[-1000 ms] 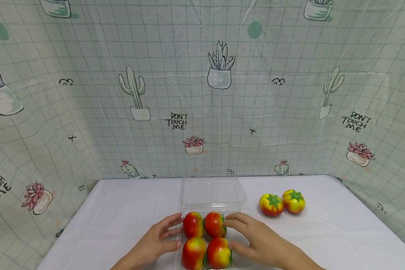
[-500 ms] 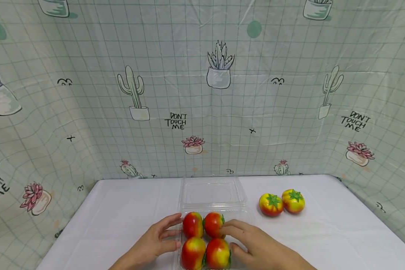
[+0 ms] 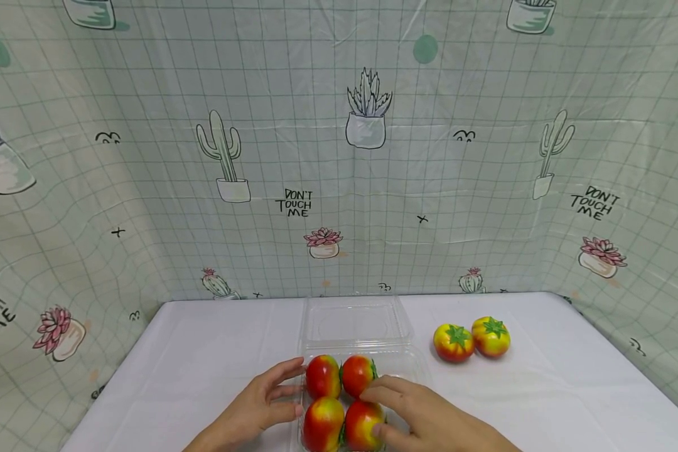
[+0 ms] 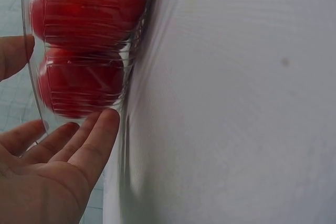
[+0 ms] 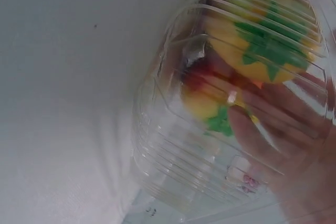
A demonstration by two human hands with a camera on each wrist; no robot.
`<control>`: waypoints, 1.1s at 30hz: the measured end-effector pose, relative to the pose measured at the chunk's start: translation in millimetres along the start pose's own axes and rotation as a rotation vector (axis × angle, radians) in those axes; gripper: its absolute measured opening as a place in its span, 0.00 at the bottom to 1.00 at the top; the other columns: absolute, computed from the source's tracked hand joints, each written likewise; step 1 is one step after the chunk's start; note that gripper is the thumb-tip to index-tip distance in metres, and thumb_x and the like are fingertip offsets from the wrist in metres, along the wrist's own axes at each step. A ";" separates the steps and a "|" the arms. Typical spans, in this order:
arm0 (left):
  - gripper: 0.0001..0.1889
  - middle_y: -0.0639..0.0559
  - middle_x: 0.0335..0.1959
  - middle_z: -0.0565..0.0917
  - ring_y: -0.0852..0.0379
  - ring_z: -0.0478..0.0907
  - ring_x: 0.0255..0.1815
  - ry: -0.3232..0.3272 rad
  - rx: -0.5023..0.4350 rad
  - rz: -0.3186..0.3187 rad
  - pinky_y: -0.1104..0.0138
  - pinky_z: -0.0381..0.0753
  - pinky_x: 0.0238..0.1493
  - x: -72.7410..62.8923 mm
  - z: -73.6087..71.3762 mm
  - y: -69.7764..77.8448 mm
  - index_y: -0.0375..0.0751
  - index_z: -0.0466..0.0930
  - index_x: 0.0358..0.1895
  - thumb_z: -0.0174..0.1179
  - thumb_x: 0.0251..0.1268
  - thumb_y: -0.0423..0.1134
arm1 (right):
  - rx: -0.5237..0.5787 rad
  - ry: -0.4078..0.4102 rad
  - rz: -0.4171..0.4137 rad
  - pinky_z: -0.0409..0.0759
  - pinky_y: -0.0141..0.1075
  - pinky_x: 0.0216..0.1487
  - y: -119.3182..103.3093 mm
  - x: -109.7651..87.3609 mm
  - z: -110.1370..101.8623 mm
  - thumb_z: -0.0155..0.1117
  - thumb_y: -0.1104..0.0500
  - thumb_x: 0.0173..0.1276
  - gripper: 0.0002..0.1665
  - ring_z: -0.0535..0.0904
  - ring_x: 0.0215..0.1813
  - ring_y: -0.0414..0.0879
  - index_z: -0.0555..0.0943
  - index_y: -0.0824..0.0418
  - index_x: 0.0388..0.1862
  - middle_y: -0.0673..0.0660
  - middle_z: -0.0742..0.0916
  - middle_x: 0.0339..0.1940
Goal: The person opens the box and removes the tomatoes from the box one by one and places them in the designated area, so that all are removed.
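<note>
A clear plastic clamshell box (image 3: 409,361) stands at the table's front, its lid (image 3: 355,321) folded open toward the back. Inside lie two rows of red-yellow tomatoes with green leaf tops, packed in its left part. My left hand (image 3: 257,402) is spread along the box's left side; in the left wrist view its fingers (image 4: 100,142) lie against the ribbed wall, thumb at the rim. My right hand (image 3: 429,414) reaches inside the box from the right, fingertips and thumb around the front right tomato (image 3: 361,427). Close behind its fingers sits the back right tomato (image 3: 357,375).
Two more tomatoes, one nearer (image 3: 454,343) and one farther (image 3: 491,337), sit side by side on the white tablecloth (image 3: 220,339), right of the lid. A patterned curtain (image 3: 282,157) encloses the table at the back and sides.
My right hand has moved from beside the back right tomato toward me, onto the front right one. That tomato has shifted slightly left. The left hand stays in place.
</note>
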State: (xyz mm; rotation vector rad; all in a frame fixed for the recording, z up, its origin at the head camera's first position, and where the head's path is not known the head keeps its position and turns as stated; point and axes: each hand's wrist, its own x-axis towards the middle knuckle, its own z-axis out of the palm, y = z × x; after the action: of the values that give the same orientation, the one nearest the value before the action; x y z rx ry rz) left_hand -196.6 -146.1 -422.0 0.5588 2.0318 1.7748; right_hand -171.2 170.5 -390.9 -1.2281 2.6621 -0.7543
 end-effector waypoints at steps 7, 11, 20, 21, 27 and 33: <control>0.38 0.33 0.69 0.62 0.39 0.71 0.62 -0.003 0.003 0.007 0.58 0.78 0.55 -0.3 -0.7 -0.2 0.37 0.53 0.74 0.62 0.64 0.37 | 0.028 -0.038 0.075 0.76 0.42 0.59 -3.3 -0.9 2.4 0.46 0.35 0.72 0.25 0.71 0.58 0.38 0.68 0.36 0.65 0.37 0.73 0.62; 0.38 0.33 0.69 0.62 0.39 0.71 0.62 0.000 0.003 0.002 0.57 0.78 0.55 -0.1 -0.5 -0.3 0.37 0.53 0.74 0.62 0.64 0.37 | 0.036 -0.052 0.095 0.76 0.42 0.59 -2.8 -0.7 3.3 0.47 0.34 0.71 0.26 0.71 0.58 0.37 0.67 0.36 0.65 0.36 0.73 0.61; 0.38 0.33 0.69 0.62 0.39 0.71 0.61 0.000 0.010 -0.003 0.58 0.78 0.55 0.3 -0.2 0.0 0.37 0.53 0.74 0.62 0.64 0.38 | 0.033 -0.065 0.088 0.77 0.41 0.58 -1.4 2.0 4.9 0.48 0.33 0.69 0.30 0.72 0.57 0.37 0.68 0.41 0.67 0.38 0.72 0.62; 0.38 0.33 0.69 0.62 0.39 0.71 0.61 0.000 0.010 -0.004 0.58 0.78 0.55 0.2 -0.2 0.2 0.37 0.53 0.74 0.62 0.64 0.38 | 0.039 -0.066 0.090 0.77 0.41 0.58 -1.5 2.6 5.1 0.49 0.34 0.69 0.30 0.72 0.56 0.37 0.68 0.41 0.67 0.38 0.72 0.61; 0.38 0.33 0.69 0.62 0.40 0.71 0.61 0.003 0.010 -0.007 0.57 0.77 0.55 0.5 -0.4 -0.1 0.38 0.54 0.74 0.62 0.64 0.37 | 0.070 -0.078 0.117 0.77 0.41 0.58 -2.4 3.8 5.4 0.50 0.34 0.68 0.29 0.71 0.56 0.37 0.67 0.38 0.66 0.37 0.72 0.62; 0.38 0.34 0.70 0.62 0.40 0.71 0.62 0.003 0.006 -0.006 0.57 0.77 0.56 0.8 -0.4 -0.6 0.38 0.53 0.74 0.62 0.64 0.37 | 0.083 -0.082 0.128 0.77 0.41 0.57 -2.3 4.1 5.3 0.51 0.34 0.69 0.29 0.71 0.57 0.37 0.67 0.38 0.66 0.37 0.72 0.62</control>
State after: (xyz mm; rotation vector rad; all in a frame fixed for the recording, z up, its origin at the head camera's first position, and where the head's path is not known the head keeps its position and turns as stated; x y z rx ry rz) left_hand -197.6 -146.1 -422.6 0.5523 2.0387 1.7679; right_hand -170.7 164.1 -394.1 -1.0341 2.5867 -0.7694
